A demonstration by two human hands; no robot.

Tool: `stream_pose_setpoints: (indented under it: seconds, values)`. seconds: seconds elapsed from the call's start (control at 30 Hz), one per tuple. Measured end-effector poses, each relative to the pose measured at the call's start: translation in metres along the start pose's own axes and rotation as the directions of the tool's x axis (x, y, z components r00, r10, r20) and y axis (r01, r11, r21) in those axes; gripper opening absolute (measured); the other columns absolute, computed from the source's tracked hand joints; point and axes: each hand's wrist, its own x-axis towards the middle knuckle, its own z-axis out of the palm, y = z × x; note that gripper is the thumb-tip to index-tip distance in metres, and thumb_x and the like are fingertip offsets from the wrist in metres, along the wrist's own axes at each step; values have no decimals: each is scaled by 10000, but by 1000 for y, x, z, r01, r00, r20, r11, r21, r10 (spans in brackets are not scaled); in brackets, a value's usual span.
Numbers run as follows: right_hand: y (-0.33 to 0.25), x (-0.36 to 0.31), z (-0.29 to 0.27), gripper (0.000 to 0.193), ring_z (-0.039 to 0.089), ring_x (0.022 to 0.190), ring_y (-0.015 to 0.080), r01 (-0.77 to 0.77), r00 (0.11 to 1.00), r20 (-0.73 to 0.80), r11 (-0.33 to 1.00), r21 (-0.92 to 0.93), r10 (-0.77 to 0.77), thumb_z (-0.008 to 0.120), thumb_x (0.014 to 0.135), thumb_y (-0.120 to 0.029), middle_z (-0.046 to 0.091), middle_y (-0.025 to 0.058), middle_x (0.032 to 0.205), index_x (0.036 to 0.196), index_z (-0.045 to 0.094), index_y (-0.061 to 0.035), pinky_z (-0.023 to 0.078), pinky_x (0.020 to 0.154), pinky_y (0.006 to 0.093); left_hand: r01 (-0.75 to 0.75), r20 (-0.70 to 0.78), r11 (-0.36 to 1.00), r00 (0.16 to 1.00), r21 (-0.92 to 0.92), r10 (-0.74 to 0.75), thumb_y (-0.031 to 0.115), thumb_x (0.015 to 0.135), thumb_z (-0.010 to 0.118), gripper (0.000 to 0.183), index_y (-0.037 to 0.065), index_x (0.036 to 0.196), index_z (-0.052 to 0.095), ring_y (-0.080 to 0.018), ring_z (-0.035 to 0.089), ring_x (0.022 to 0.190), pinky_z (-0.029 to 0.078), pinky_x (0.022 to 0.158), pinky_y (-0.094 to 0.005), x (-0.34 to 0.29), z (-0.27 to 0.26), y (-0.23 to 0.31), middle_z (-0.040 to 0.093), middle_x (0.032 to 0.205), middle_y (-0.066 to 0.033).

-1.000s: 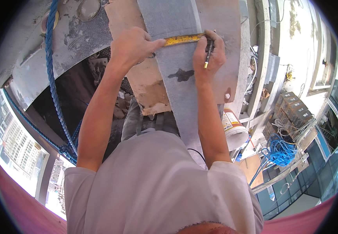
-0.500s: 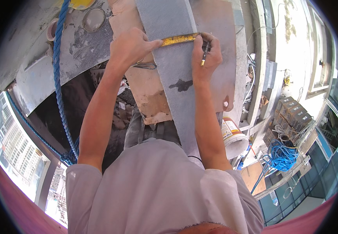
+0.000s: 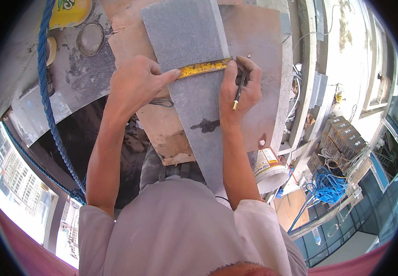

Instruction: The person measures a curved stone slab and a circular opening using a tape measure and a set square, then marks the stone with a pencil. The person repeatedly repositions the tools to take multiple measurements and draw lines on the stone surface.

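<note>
A long grey slab (image 3: 189, 99) with a dark wet-looking patch lies lengthwise before me on brown boards (image 3: 254, 41). Across its width stretches a worn yellow tape measure blade (image 3: 202, 68). At the slab's left edge my left hand (image 3: 137, 87) is closed, its thumb pressed on the blade; the fingers underneath are partly hidden. My right hand (image 3: 240, 89) pinches the blade's other end at the right edge. A dark pencil (image 3: 239, 92) is tucked between the fingers of that same hand, its light end pointing down toward me.
A blue rope (image 3: 46, 87) hangs at the left, near a yellow container (image 3: 70, 13) and a round lid (image 3: 91, 39). To the right are a white bucket (image 3: 270, 171), a coil of blue rope (image 3: 326, 185) and stacked dark boxes (image 3: 341, 138). A dark gap (image 3: 88, 138) opens at the left.
The view has shifted, so the slab and both hands appear lower and slightly left, and the slab's far corner now shows. Both hands keep their hold on the tape at about the same place.
</note>
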Motion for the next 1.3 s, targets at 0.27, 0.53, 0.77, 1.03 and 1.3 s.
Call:
stream_pose_setpoints:
  seconds: [0.27,0.53,0.77,1.03,1.3]
  values:
    - [2,0,1,139,728,812,162,30,999,36,999,-39,-29,761,981,-61,788,112,951,1100,753,8,589,781,326,-24,38,999,999,21,23,486,898,812,504,3,761,844,-262,603,502,510,572,-410,2,-3,-4,661,566,-134]
    - [6,-1,-1,110,716,766,164,88,996,37,996,-24,-87,762,989,-49,790,106,930,1080,757,12,579,737,321,-52,-96,999,994,1,52,496,883,830,508,7,746,836,-282,629,507,533,594,-430,-3,2,-5,658,559,-139]
    - [2,0,0,126,715,797,145,61,997,45,998,25,-62,770,1004,-67,793,97,958,1107,770,6,581,754,311,-21,-85,1000,996,0,20,499,873,843,515,8,722,824,-278,616,509,534,609,-433,-1,1,-4,640,544,-133]
    - [-1,2,-3,126,712,791,148,47,998,41,998,-29,-46,772,980,-55,778,102,958,1091,762,4,580,758,312,6,-36,999,999,46,-4,493,875,847,523,-5,718,820,-260,601,502,507,587,-406,4,-4,2,623,530,-120]
    - [0,4,-3,128,706,771,157,47,997,60,999,-17,-45,774,973,-27,770,110,952,1096,758,6,578,741,323,61,13,998,998,7,-61,571,896,857,632,-44,767,790,-215,543,525,471,586,-390,9,-3,-2,582,567,-106]
